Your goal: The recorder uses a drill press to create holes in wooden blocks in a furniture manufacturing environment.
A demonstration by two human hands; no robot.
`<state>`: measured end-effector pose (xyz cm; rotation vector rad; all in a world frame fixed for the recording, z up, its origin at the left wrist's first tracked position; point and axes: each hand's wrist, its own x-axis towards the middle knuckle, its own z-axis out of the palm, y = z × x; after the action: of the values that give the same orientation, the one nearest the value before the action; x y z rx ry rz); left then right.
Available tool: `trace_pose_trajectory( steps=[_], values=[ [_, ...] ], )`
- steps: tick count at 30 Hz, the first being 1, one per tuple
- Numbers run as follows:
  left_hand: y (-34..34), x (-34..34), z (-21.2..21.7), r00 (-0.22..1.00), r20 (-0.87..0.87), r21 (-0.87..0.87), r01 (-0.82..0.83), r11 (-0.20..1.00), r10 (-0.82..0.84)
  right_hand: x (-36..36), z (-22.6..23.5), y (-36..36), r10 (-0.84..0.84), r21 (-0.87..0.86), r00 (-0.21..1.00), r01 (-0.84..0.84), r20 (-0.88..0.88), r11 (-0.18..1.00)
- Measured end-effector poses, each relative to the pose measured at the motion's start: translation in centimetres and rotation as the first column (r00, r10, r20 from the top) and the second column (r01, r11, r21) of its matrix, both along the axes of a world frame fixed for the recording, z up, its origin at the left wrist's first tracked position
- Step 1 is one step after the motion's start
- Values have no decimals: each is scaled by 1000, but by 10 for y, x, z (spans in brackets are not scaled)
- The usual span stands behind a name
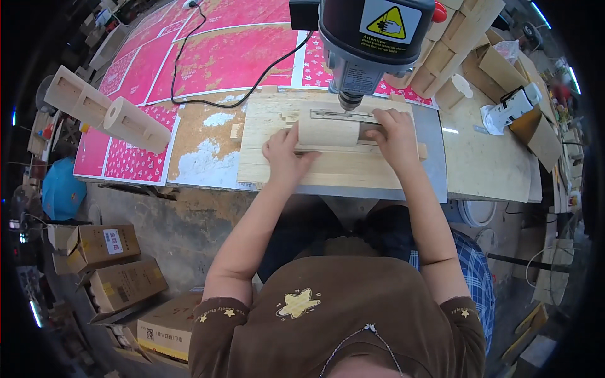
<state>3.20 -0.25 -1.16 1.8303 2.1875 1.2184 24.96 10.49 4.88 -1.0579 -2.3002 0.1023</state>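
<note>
A pale wooden cylinder [328, 133] lies sideways on a flat wooden board [340, 165], under the chuck [350, 101] of a drill press [365, 63]. Along its upper face runs a narrow slot with a dark outline. My left hand [287, 154] grips its left end, thumb toward me and fingers partly hidden behind it. At the other end my right hand [396, 135] holds on, fingers over the top and thumb at a darker recessed area. Whether the drill bit touches the wood cannot be seen.
Two slotted wooden cylinders [140, 126] stand at the left on the pink-covered table [239, 57]. A black cable [214, 101] curves across it. More wooden pieces [454, 44] are stacked behind right, near a white bottle-like object [513, 110]. Cardboard boxes [126, 283] sit on the floor at left.
</note>
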Motion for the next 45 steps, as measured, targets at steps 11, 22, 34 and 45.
trace_pose_trajectory(
  steps=[11,22,34,45],
  values=[
    [-4,-21,-1,998,1,15,69,998,-69,-2,153,51,259,228,667,-136,-699,964],
    [1,-19,-7,998,-1,18,67,998,-67,-4,176,-6,9,156,947,44,-322,987],
    [2,-16,1,996,-9,13,86,996,-86,-8,38,-36,80,303,926,38,-368,952],
    [5,-6,-3,996,-15,7,85,996,-85,-18,174,14,80,242,879,41,-469,969]
  ],
)
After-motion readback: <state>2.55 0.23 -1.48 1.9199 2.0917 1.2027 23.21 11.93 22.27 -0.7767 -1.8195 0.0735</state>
